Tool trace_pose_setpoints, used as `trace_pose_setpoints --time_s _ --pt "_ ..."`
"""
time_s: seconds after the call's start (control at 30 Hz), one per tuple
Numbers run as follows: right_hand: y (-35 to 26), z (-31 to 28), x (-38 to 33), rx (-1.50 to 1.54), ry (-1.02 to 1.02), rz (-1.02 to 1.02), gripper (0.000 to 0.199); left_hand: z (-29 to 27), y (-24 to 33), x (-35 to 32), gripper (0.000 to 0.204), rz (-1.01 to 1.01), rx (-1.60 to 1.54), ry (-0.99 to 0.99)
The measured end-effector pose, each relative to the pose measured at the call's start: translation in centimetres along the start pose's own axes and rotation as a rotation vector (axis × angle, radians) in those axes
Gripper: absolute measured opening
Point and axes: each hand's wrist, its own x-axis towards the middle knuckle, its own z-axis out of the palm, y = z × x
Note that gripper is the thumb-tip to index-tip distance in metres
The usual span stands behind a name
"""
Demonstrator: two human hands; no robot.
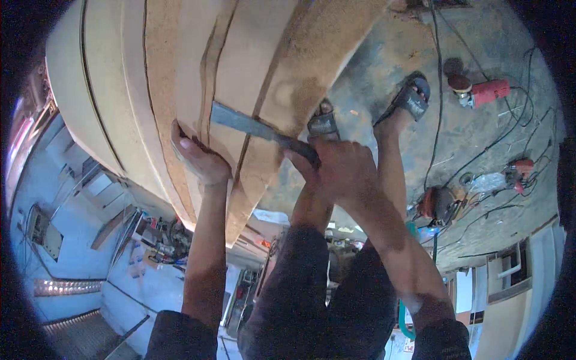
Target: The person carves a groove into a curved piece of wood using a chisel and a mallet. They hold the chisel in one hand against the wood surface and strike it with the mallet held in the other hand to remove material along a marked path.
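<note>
My right hand (339, 171) is closed round the handle of a scraper (243, 123), a long flat grey blade that widens toward its far end. The blade lies across a large curved wooden panel (240, 66) with pale bands and darker brown strips and seams. Its tip is by a dark, uneven seam running up the panel. To the left of the blade, my left hand (201, 156) rests against the panel with its fingers extended and holds nothing. Part of the scraper's handle is hidden in my right fist.
My sandalled feet (411, 99) stand on a stained concrete floor (384, 63). At the right lie a red angle grinder (489, 93), a second power tool (441, 204) and another red tool (522, 168), with black cables (438, 108) trailing between them. Cluttered items (162, 240) fill the lower left.
</note>
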Motion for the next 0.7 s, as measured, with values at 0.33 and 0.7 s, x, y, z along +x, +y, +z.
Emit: trace_pose_setpoints --time_s 0.33,0.7 --pt "-0.6 -0.2 -0.2 0.003 -0.057 0.102 0.051 0.5 1.0 -0.6 0.07 0.009 0.114 0.006" --pt "-4.6 -3.2 -0.3 -0.213 -0.063 0.113 0.051 -0.6 0.0 1.0 0.064 0.155 0.19 0.057"
